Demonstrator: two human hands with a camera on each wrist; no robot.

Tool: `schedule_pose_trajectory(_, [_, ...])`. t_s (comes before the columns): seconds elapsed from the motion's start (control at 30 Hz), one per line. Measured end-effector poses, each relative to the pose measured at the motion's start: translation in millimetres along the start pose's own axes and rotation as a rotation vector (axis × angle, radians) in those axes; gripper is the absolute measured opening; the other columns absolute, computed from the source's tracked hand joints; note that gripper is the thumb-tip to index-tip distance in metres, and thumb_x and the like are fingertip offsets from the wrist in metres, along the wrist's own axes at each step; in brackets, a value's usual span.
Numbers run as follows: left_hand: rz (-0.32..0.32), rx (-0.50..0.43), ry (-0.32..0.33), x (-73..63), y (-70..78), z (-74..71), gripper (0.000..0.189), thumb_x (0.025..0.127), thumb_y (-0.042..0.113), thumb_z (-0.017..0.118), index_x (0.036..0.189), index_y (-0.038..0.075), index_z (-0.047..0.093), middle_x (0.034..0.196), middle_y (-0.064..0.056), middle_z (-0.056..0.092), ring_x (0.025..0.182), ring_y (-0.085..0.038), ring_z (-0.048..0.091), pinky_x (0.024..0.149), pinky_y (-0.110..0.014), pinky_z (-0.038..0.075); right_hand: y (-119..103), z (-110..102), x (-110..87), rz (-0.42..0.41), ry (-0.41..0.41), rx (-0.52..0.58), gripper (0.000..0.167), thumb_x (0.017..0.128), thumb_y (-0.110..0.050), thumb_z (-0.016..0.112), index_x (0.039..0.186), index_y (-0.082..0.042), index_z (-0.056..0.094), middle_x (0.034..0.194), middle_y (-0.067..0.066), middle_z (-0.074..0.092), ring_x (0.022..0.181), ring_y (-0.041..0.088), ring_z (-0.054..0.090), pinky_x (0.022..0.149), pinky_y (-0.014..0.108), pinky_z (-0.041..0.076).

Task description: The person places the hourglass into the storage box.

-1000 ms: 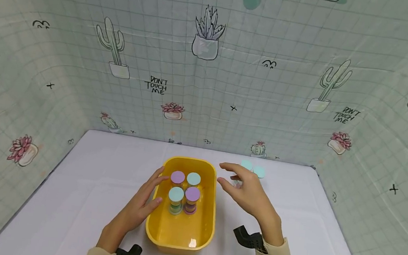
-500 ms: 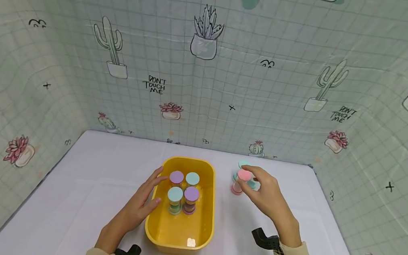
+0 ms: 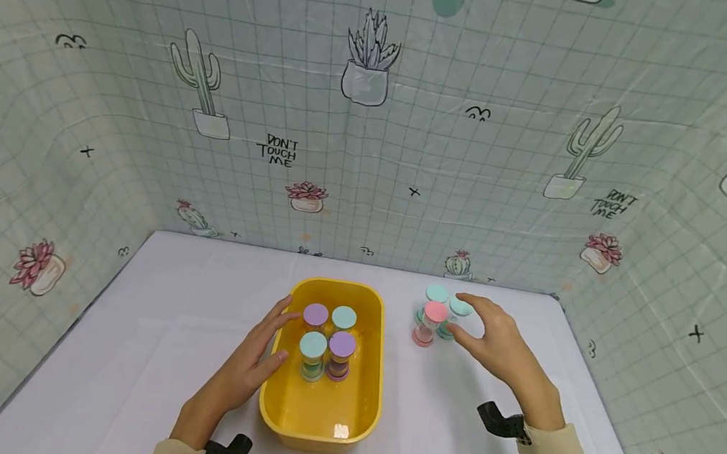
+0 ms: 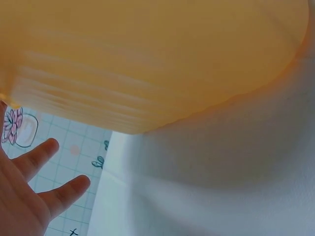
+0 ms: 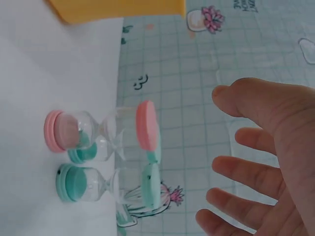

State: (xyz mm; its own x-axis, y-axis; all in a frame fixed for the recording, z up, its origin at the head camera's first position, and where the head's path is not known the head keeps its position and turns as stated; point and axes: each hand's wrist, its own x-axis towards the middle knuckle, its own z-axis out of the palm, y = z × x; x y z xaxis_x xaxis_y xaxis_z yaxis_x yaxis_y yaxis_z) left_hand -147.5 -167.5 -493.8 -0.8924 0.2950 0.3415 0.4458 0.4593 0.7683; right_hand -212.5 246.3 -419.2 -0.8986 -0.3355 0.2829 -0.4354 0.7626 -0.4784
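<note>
A yellow bin (image 3: 324,420) holds several upright hourglasses, two with purple caps (image 3: 342,344) and two with light blue caps (image 3: 313,346). My left hand (image 3: 246,364) lies along the bin's left rim, thumb and fingers spread; in the left wrist view, loose fingers (image 4: 73,192) show below the bin's wall. Right of the bin stand a pink hourglass (image 3: 435,312) and two teal hourglasses (image 3: 459,307), close together. My right hand (image 3: 505,347) is beside the right-hand teal one, its thumb and fingers apart. The right wrist view shows this hand holding nothing, away from all three hourglasses.
A white cloth (image 3: 151,353) covers the table. Cactus-print curtains (image 3: 371,141) surround it at the back and sides. Each wrist carries a black camera mount (image 3: 502,421).
My right hand has reached right from beside the bin to the pink hourglass, then drawn off it toward the right-hand teal one. The pink hourglass stands upright. My left hand has stayed put.
</note>
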Motion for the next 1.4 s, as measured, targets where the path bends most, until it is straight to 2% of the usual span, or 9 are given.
schedule_pose_trajectory(0.4, [0.001,0.003,-0.001,3.2,0.4,0.9,0.055,0.101,0.024,0.054,0.155,0.020,0.043,0.173,-0.006,0.021,0.155,-0.041,0.026,0.119,-0.073,0.024,25.8,8.6,9.2,0.073,-0.036,0.000,0.065,0.093,-0.017,0.075,0.150,0.001,0.047,0.151,0.028,0.050,0.142,0.048,0.045,0.114,0.065,0.040])
schedule_pose_trajectory(0.87, [0.000,0.006,-0.016,6.2,-0.8,1.9,0.055,0.101,0.026,0.054,0.155,0.019,0.042,0.173,-0.005,0.019,0.155,-0.041,0.026,0.118,-0.073,0.024,47.8,21.3,22.7,0.154,-0.089,0.001,0.071,0.094,-0.020,0.073,0.153,0.004,0.041,0.153,0.032,0.045,0.143,0.052,0.041,0.114,0.067,0.037])
schedule_pose_trajectory(0.97, [0.001,0.005,-0.015,6.4,-0.9,2.3,0.055,0.101,0.026,0.054,0.155,0.019,0.042,0.173,-0.005,0.019,0.155,-0.041,0.026,0.118,-0.073,0.024,52.1,22.7,22.8,0.172,-0.098,0.003,0.072,0.094,-0.020,0.072,0.153,0.004,0.040,0.152,0.033,0.046,0.140,0.052,0.045,0.112,0.067,0.041])
schedule_pose_trajectory(1.17, [0.001,-0.001,-0.019,5.5,-0.9,1.5,0.055,0.102,0.025,0.053,0.155,0.020,0.041,0.173,-0.005,0.018,0.155,-0.041,0.025,0.118,-0.074,0.023,57.4,27.3,24.4,0.193,-0.097,0.015,0.068,0.095,-0.021,0.072,0.151,0.003,0.043,0.145,0.033,0.053,0.123,0.053,0.060,0.098,0.062,0.054])
schedule_pose_trajectory(1.4, [-0.003,-0.025,-0.018,1.1,-0.9,-0.1,0.054,0.103,0.023,0.052,0.156,0.021,0.041,0.173,-0.005,0.017,0.156,-0.042,0.022,0.117,-0.076,0.021,60.5,31.7,27.7,0.223,-0.104,0.061,0.064,0.097,-0.022,0.071,0.150,0.002,0.044,0.143,0.032,0.056,0.122,0.051,0.062,0.088,0.052,0.061])
